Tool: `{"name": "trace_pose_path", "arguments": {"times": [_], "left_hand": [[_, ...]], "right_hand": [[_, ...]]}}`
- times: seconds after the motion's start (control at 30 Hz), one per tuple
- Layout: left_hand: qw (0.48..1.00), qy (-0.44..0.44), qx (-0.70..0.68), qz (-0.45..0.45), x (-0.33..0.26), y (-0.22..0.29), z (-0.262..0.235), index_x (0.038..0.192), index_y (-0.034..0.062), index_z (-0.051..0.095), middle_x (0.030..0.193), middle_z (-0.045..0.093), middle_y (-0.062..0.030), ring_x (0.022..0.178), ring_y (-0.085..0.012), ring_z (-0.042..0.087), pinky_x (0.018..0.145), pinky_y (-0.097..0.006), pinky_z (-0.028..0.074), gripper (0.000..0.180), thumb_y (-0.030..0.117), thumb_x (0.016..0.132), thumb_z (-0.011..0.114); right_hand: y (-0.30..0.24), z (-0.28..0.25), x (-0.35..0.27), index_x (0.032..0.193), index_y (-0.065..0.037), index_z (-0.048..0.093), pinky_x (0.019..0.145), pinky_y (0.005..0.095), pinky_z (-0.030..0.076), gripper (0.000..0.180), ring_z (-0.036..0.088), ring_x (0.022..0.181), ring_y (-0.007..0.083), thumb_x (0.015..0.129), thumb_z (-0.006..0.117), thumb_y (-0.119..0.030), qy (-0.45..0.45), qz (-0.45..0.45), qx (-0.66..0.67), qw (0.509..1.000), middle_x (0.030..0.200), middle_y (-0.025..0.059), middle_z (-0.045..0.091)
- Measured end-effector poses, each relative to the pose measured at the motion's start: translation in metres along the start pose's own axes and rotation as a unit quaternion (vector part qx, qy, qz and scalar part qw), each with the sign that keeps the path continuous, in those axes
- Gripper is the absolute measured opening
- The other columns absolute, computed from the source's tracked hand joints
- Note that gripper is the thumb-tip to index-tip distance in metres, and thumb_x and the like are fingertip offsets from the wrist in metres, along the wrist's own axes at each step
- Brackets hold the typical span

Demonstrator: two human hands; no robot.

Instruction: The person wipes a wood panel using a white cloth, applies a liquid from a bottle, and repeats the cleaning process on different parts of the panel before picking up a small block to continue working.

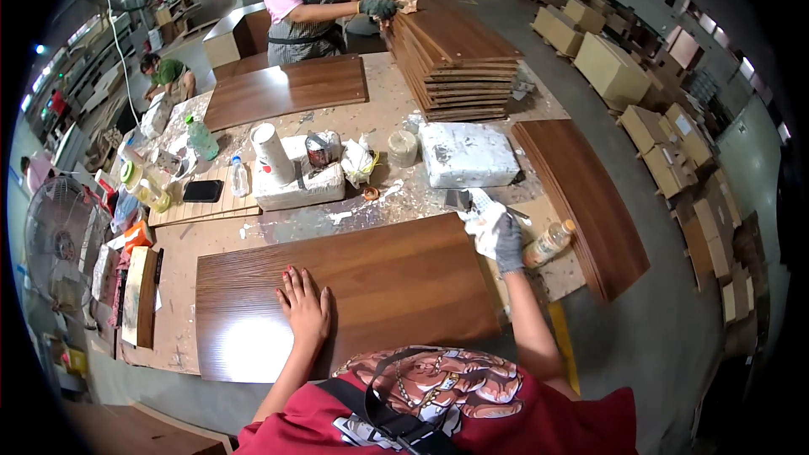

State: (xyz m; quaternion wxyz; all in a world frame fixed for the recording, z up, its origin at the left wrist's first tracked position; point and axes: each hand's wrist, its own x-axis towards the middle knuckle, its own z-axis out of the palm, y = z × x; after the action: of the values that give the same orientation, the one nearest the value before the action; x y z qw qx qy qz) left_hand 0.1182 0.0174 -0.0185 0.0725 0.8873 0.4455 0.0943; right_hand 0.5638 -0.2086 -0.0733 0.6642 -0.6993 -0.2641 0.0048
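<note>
My bare left hand (pixel 305 307) lies flat, fingers apart, on a glossy brown wood-grain panel (pixel 404 265) on the worktable in front of me. Beyond the panel's right end, my right hand (pixel 508 246), in a grey glove, is closed on a crumpled white cloth (pixel 484 226). A clear bottle with an orange cap (pixel 549 244) stands just right of that glove. By the cloth's far side lies a small dark flat piece (pixel 458 200), whose kind I cannot make out. Behind it sits a white, paint-smeared block (pixel 468 154).
A stack of brown panels (pixel 455 59) stands at the far side, where a co-worker's gloved hand (pixel 381 8) holds a cloth. More panels (pixel 581 202) lie along the right edge. A paper-cup stack (pixel 272 152), phone (pixel 203 191), bottles and a fan (pixel 63 244) are leftward.
</note>
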Motion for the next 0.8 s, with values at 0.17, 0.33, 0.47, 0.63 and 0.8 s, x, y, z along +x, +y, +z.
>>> {"name": "trace_pose_path", "arguments": {"times": [0.17, 0.33, 0.47, 0.63, 0.8], "left_hand": [[0.999, -0.016, -0.03, 0.004, 0.009, 0.019, -0.006, 0.155, 0.0016, 0.029, 0.165, 0.02, -0.0202, 0.154, -0.0346, 0.013, 0.123, -0.053, 0.005, 0.068, 0.04, 0.101, 0.046], [0.998, -0.024, -0.013, -0.058, -0.007, 0.001, -0.01, 0.156, 0.0028, 0.029, 0.166, 0.02, -0.0168, 0.154, -0.0316, 0.014, 0.123, -0.051, 0.004, 0.064, 0.034, 0.102, 0.045], [0.999, -0.028, -0.025, -0.024, 0.005, 0.018, -0.01, 0.156, 0.0048, 0.029, 0.166, 0.02, -0.0153, 0.154, -0.03, 0.014, 0.123, -0.05, 0.005, 0.062, 0.032, 0.103, 0.044], [0.999, -0.013, -0.019, -0.031, 0.003, 0.013, -0.012, 0.156, 0.0048, 0.029, 0.165, 0.022, -0.0153, 0.154, -0.0301, 0.014, 0.123, -0.05, 0.005, 0.061, 0.032, 0.104, 0.044], [0.999, -0.013, -0.023, -0.027, 0.0, 0.008, 0.001, 0.156, 0.0042, 0.029, 0.165, 0.021, -0.0159, 0.154, -0.0309, 0.014, 0.123, -0.05, 0.005, 0.062, 0.033, 0.103, 0.046]], "right_hand": [[0.001, 0.135, 0.068, 0.12, -0.004, 0.061, 0.079, 0.0428, 0.051, 0.035, 0.061, 0.088, 0.0298, 0.095, 0.06, -0.029, -0.162, -0.138, 0.0, 0.977, 0.098, 0.0137, 0.065], [-0.041, 0.231, 0.048, 0.123, -0.006, 0.062, 0.09, 0.0431, 0.052, 0.041, 0.065, 0.104, 0.0354, 0.087, 0.068, -0.025, -0.327, -0.039, -0.313, 0.891, 0.113, 0.0199, 0.068], [-0.006, 0.153, 0.071, 0.113, -0.014, 0.069, 0.075, 0.0436, 0.055, 0.029, 0.069, 0.086, 0.0346, 0.084, 0.068, -0.015, -0.134, -0.127, -0.184, 0.966, 0.096, 0.0178, 0.072], [-0.004, 0.022, 0.053, 0.113, -0.009, 0.07, 0.092, 0.0407, 0.052, 0.034, 0.064, 0.107, 0.0333, 0.086, 0.068, -0.03, -0.162, 0.093, -0.457, 0.869, 0.113, 0.0218, 0.067], [0.022, 0.0, 0.036, 0.126, -0.006, 0.064, 0.097, 0.0332, 0.05, 0.037, 0.062, 0.112, 0.0252, 0.091, 0.062, -0.017, -0.285, 0.131, -0.42, 0.852, 0.121, 0.0129, 0.066]]}}
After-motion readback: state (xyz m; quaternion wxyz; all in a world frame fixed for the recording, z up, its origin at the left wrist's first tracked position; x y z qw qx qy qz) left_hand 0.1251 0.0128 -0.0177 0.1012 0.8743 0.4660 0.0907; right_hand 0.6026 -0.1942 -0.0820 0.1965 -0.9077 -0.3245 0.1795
